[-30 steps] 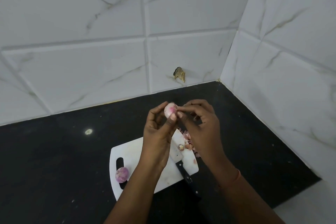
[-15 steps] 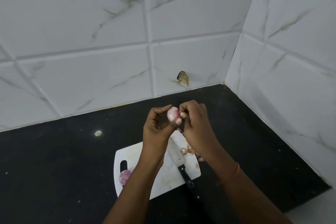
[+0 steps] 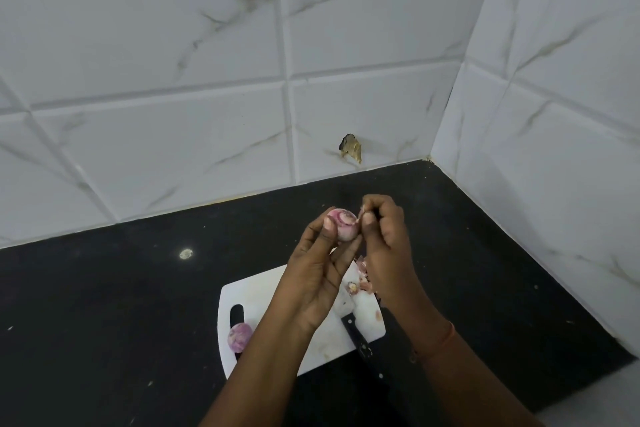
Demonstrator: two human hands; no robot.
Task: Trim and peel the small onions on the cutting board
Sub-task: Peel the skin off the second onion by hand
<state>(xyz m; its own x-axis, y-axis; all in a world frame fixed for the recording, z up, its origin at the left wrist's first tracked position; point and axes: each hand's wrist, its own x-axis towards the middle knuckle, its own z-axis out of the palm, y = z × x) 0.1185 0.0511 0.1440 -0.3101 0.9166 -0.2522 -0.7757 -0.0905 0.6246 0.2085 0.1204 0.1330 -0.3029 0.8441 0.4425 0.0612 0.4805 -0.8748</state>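
A small onion (image 3: pixel 341 224) is held up above the worktop (image 3: pixel 104 305) in the grip of the left hand (image 3: pixel 317 274), whose thumb and fingers are clamped on its sides; its cut, ringed face is turned upward. Just to the right of that grip, the right hand (image 3: pixel 386 243) is closed in a pinch against the edge of the onion, and a thin strip of skin (image 3: pixel 362 211) is caught between its fingertips. An orange band (image 3: pixel 440 340) is worn at the right wrist.

Below both grips, a white cutting board (image 3: pixel 266 295) lies on the black worktop. A second small onion (image 3: pixel 239 336), purple-streaked, rests at the board's left end, touching the lower end of the handle slot (image 3: pixel 237 314), well apart from the left grip. A knife (image 3: pixel 353 324) with a black handle lies on the board beneath the hands, its blade partly hidden by the left palm. Peel scraps (image 3: pixel 362 282) and a trimmed end piece are gathered on the board's right part, directly under the right grip. White marbled tiles (image 3: pixel 207 80) stand behind, and a chipped patch (image 3: pixel 350 147) is seen low on the back wall.
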